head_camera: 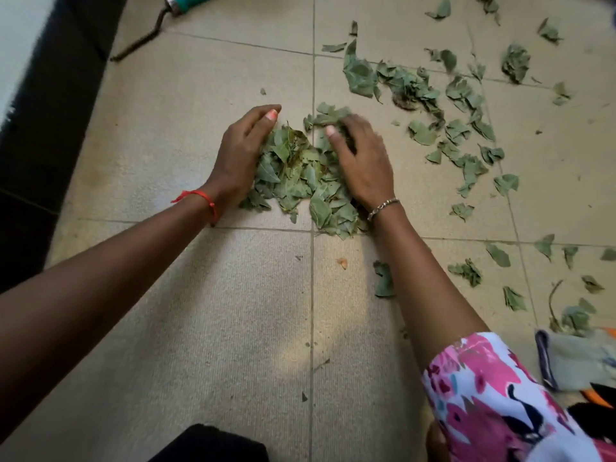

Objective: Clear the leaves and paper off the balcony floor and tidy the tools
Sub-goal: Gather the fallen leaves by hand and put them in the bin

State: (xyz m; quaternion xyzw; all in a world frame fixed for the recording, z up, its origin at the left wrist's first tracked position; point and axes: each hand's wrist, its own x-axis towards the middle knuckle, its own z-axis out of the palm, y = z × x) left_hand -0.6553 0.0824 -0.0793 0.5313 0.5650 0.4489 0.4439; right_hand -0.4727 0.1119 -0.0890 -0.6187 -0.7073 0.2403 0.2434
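A heap of dry green leaves [300, 178] lies on the beige tiled floor [206, 311] in the middle of the view. My left hand [240, 155] presses against the heap's left side with its fingers straight and together. My right hand [361, 161] lies flat on the heap's right side, fingers spread over the leaves. Many loose leaves [463, 128] are scattered over the tiles to the right and far right. A hand tool with a teal handle [190, 1] and a dark bent metal shaft [143, 40] lies at the top left.
A dark wall base [43, 128] runs along the left edge. A grey glove [576, 361] with orange and black items beside it lies at the lower right. A small orange scrap [342, 262] sits on the tile near my right forearm.
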